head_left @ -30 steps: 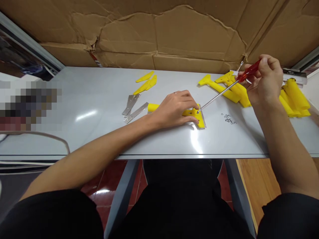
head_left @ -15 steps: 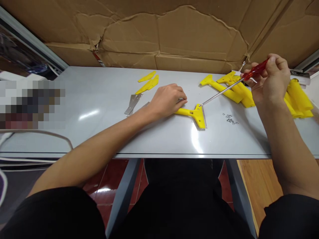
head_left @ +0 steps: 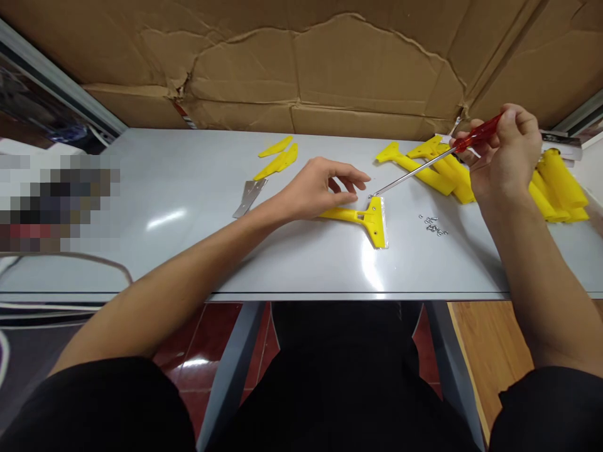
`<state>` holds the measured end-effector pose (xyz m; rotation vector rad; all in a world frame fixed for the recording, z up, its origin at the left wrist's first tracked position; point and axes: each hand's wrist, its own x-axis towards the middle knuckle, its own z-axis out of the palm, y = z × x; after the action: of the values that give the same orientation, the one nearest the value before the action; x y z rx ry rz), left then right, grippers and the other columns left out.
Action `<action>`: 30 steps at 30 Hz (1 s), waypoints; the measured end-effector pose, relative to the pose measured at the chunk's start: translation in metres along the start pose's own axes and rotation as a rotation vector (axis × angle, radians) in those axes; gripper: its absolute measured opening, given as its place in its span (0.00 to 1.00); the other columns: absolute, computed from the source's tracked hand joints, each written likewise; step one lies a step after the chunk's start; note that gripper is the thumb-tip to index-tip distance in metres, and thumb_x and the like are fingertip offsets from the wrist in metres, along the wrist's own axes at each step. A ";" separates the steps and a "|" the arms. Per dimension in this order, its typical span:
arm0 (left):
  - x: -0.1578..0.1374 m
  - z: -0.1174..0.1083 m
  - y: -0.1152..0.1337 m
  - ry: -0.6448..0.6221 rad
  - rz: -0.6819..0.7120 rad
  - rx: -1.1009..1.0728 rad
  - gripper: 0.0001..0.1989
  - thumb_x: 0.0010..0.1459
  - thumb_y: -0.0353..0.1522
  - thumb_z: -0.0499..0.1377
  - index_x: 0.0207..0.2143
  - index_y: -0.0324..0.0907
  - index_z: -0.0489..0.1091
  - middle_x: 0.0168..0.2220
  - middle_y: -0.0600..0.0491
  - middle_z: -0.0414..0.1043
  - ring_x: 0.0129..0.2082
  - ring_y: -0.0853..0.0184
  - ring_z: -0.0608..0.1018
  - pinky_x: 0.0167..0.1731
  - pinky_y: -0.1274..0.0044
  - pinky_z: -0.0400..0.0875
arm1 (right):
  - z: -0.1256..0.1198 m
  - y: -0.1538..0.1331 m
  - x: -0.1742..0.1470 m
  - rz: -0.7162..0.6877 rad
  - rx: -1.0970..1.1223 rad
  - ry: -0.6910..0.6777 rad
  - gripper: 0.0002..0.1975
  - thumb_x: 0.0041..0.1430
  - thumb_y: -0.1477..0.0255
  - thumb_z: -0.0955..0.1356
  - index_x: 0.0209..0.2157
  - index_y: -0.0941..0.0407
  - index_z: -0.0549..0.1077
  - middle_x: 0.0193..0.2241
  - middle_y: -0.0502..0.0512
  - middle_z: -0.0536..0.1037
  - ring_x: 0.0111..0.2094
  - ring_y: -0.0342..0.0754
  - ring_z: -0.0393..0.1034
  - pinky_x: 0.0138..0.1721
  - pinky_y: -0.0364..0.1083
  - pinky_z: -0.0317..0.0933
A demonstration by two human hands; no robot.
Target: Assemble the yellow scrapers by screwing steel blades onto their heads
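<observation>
A yellow scraper point(head_left: 375, 221) lies flat, with a thin blade along its head's right edge. My left hand point(head_left: 325, 188) hovers over or rests on its handle, partly covering it. The fingers are stretched toward the screwdriver tip, thumb apart, with nothing visible between them. My right hand point(head_left: 506, 154) grips the red handle of a screwdriver point(head_left: 414, 171), its shaft slanting down to the left. A tiny shiny piece, apparently a screw, is at the tip, just beyond the scraper head's upper corner. Right of the scraper lies a small pile of screws point(head_left: 432, 226).
Yellow flat pieces point(head_left: 277, 162) and metal blades point(head_left: 249, 198) lie on the grey table point(head_left: 188, 169) to the left. Several yellow scraper handles point(head_left: 426, 172) lie at the right, with more yellow handles point(head_left: 563, 188) beyond my right wrist. Cardboard point(head_left: 301, 69) stands along the back.
My left hand's fingers have uncurled and now reach toward the screwdriver tip. The tip has shifted slightly left, off the scraper head's corner. The scraper has turned a little.
</observation>
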<state>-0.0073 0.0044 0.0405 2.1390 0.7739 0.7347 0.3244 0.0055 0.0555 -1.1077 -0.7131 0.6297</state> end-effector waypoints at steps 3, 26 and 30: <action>-0.003 0.003 0.010 -0.097 -0.062 -0.209 0.24 0.56 0.33 0.74 0.56 0.41 0.84 0.48 0.44 0.88 0.46 0.61 0.87 0.47 0.69 0.83 | -0.001 0.001 0.002 -0.001 0.008 -0.009 0.11 0.78 0.63 0.57 0.55 0.50 0.59 0.39 0.49 0.77 0.29 0.40 0.76 0.38 0.45 0.73; -0.005 0.019 0.010 0.105 -0.192 -0.366 0.15 0.52 0.36 0.79 0.39 0.39 0.86 0.35 0.49 0.87 0.35 0.65 0.86 0.42 0.71 0.84 | 0.007 -0.003 -0.012 -0.042 0.080 0.026 0.09 0.78 0.64 0.58 0.54 0.52 0.59 0.34 0.47 0.76 0.29 0.38 0.77 0.39 0.44 0.76; -0.004 0.021 0.008 0.179 -0.162 -0.365 0.16 0.48 0.39 0.81 0.35 0.40 0.86 0.32 0.50 0.86 0.32 0.69 0.83 0.36 0.75 0.80 | 0.005 -0.004 -0.011 -0.046 0.079 0.011 0.09 0.79 0.64 0.57 0.53 0.52 0.58 0.35 0.47 0.77 0.30 0.40 0.78 0.36 0.43 0.74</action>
<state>0.0077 -0.0120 0.0340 1.6812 0.8245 0.9119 0.3140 -0.0006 0.0585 -1.0190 -0.6973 0.6075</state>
